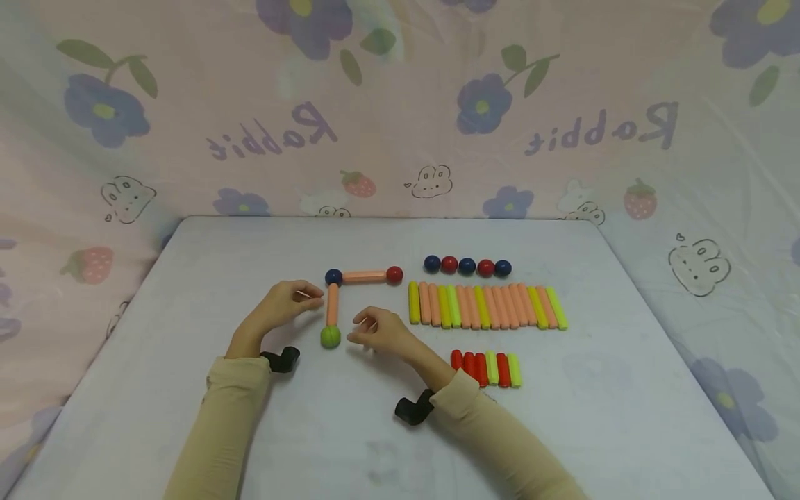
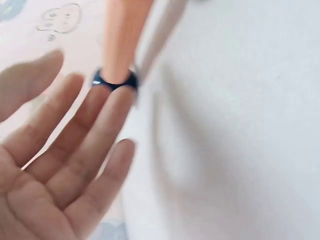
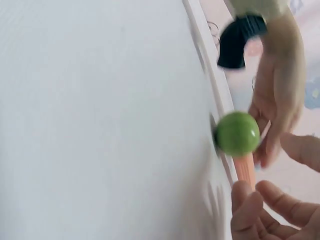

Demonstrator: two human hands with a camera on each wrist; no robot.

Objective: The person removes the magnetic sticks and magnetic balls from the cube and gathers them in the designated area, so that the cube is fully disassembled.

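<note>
An L-shaped piece lies on the white table. A blue ball (image 1: 334, 277) forms its corner, with one orange stick (image 1: 364, 277) running right to a red ball (image 1: 394, 275). Another orange stick (image 1: 333, 305) runs toward the near side, ending in a green ball (image 1: 330, 337). My left hand (image 1: 289, 305) is just left of the near-side stick, its fingers loosely bent and holding nothing. To the right of the green ball is my right hand (image 1: 380, 330), fingers relaxed, with nothing in them. In the right wrist view the green ball (image 3: 238, 134) stands beyond the fingertips.
A row of blue and red balls (image 1: 467, 266) lies at the back right. Below it is a long row of orange and yellow-green sticks (image 1: 490, 307). Several short red and yellow-green sticks (image 1: 492, 369) lie nearer, partly behind the right forearm. A patterned cloth (image 1: 400, 111) hangs behind the table.
</note>
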